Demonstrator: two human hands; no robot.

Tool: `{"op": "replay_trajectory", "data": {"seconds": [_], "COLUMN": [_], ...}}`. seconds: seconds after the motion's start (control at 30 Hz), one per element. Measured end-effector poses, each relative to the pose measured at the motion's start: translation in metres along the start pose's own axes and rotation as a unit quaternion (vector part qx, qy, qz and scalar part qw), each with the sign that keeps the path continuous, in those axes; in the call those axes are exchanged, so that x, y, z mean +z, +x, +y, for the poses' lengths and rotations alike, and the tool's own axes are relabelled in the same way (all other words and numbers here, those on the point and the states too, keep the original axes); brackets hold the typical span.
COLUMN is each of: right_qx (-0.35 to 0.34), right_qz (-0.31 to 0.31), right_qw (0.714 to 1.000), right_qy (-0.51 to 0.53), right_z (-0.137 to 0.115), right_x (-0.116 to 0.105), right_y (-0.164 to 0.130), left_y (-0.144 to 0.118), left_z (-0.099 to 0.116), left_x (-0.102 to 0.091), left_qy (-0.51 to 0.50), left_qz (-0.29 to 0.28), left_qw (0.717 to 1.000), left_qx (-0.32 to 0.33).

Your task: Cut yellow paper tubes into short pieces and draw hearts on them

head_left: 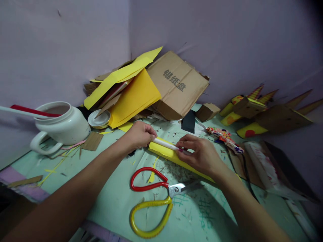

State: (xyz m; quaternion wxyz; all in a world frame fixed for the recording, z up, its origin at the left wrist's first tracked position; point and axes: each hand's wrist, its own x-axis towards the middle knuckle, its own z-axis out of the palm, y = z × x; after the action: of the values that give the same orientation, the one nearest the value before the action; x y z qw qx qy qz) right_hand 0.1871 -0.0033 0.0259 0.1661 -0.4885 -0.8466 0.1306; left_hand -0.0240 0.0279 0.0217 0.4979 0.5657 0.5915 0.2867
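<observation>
Near the worktop's (113,201) middle, the left hand (140,135) and right hand (200,154) pinch a thin white stick (166,145) against a long yellow paper strip (174,158).

Hidden ends and cut-off edges

The white stick (165,144) vanishes at both ends under the left hand (139,135) and right hand (199,155); the yellow paper strip (166,153) runs under the right hand; the red-and-white rod (27,111) in the white mug (63,126) is cropped at the left edge.
</observation>
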Motion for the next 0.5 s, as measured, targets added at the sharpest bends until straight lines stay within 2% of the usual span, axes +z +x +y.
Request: {"op": "replay_trajectory", "data": {"seconds": [0.5], "right_qx": [0.017], "right_qz": [0.020], "right_qw": [0.999], "right_qy": [0.024], "right_z": [-0.0005], "right_x": [0.0056], "right_y": [-0.0033], "left_y": [0.0002], "left_z": [-0.0013], "left_x": [-0.0002], "left_qy": [0.017], "left_qz": [-0.001], "left_qw": [1.000], "left_qx": [0.002]}}
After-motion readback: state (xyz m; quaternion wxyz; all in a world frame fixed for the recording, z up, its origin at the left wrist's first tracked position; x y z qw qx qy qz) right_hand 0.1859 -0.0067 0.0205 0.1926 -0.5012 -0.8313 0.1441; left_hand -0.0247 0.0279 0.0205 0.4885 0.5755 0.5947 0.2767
